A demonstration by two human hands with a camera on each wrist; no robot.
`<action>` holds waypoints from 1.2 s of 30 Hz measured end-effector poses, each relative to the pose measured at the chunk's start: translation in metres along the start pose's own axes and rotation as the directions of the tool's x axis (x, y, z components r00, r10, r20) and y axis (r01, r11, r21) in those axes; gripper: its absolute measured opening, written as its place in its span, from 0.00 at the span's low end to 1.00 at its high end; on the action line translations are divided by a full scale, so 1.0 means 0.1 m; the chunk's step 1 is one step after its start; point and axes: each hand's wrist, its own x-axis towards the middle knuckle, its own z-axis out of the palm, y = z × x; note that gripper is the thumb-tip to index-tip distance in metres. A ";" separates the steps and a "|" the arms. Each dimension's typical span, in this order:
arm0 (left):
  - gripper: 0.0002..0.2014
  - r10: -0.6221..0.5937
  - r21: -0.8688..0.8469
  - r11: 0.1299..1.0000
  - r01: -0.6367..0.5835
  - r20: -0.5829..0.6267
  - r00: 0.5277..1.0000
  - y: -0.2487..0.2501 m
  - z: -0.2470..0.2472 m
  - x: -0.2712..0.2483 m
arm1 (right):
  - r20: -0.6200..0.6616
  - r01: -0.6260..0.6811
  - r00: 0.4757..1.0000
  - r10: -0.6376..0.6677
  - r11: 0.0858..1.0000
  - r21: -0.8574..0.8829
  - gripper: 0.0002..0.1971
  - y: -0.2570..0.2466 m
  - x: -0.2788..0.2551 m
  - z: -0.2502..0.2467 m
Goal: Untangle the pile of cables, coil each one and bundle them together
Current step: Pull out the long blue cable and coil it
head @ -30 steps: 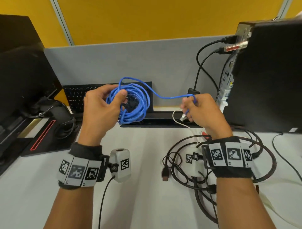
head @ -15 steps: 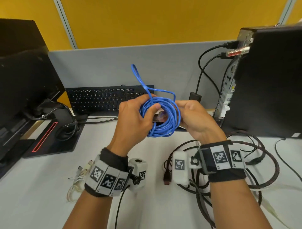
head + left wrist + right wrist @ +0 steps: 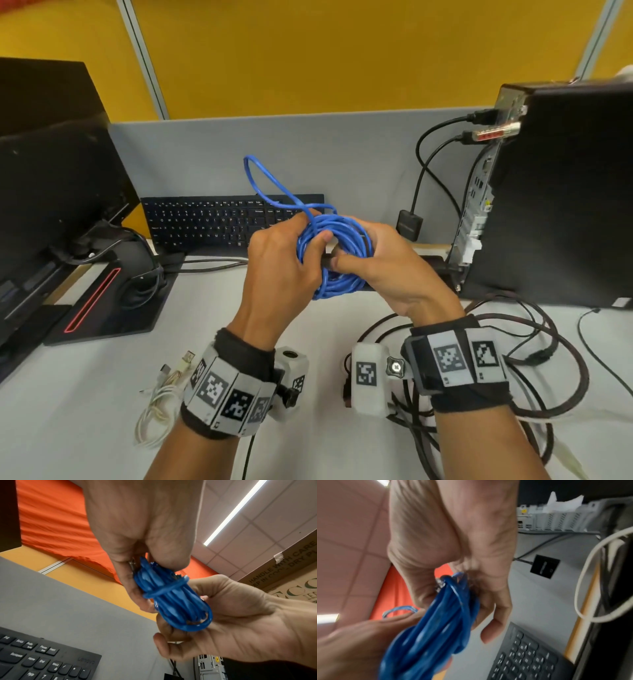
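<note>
A blue cable is wound into a tight coil and held above the desk between both hands. My left hand grips the coil's left side, thumb over the strands. My right hand holds the right side, thumb pressed in at the coil's middle. A loose loop of the blue cable stands up above the coil. In the left wrist view one turn crosses the blue coil under my left hand. The right wrist view, blurred, shows my right hand curled on the blue coil.
A coiled white cable lies on the desk at lower left. A tangle of dark cables sprawls at lower right. Behind are a black keyboard, a computer tower at the right and a monitor on its stand at the left.
My right hand, which held the cable's free end out to the right, has come in to the coil. Both hands shifted right and nearer, and a loose loop now stands above.
</note>
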 end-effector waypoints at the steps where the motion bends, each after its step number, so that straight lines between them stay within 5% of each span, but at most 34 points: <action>1: 0.10 -0.004 0.005 1.000 0.004 0.008 1.000 0.00 0.01 0.00 | -0.023 0.003 1.000 -0.005 0.998 -0.060 0.24 -0.01 -0.01 0.00; 6: 0.12 -0.046 0.043 0.998 0.046 0.015 0.999 0.02 0.03 0.01 | -0.105 0.049 0.990 -0.099 0.913 -0.405 0.11 -0.09 -0.04 -0.05; 11: 0.13 -0.102 0.087 0.991 0.097 0.058 0.993 0.02 0.03 0.00 | -0.192 0.045 0.954 -0.230 0.744 -0.667 0.12 -0.12 -0.05 -0.07; 17: 0.12 -0.163 0.153 0.977 0.151 0.066 0.984 -0.01 0.02 0.00 | -0.157 0.157 0.904 -0.399 0.648 -0.746 0.22 -0.12 -0.03 -0.01; 21: 0.12 -0.187 0.183 0.967 0.176 0.044 0.981 0.00 -0.01 0.01 | -0.066 0.228 0.900 -0.430 0.595 -0.770 0.17 -0.13 -0.03 0.01; 26: 0.13 -0.193 0.159 0.971 0.180 0.071 0.979 0.03 0.04 -0.02 | -0.031 0.243 0.914 -0.404 0.608 -0.756 0.16 -0.14 -0.06 -0.10; 36: 0.08 -0.301 0.102 0.952 0.288 0.156 0.941 -0.07 0.07 -0.04 | -0.047 0.251 0.940 -0.337 0.780 -0.573 0.17 -0.10 -0.06 -0.07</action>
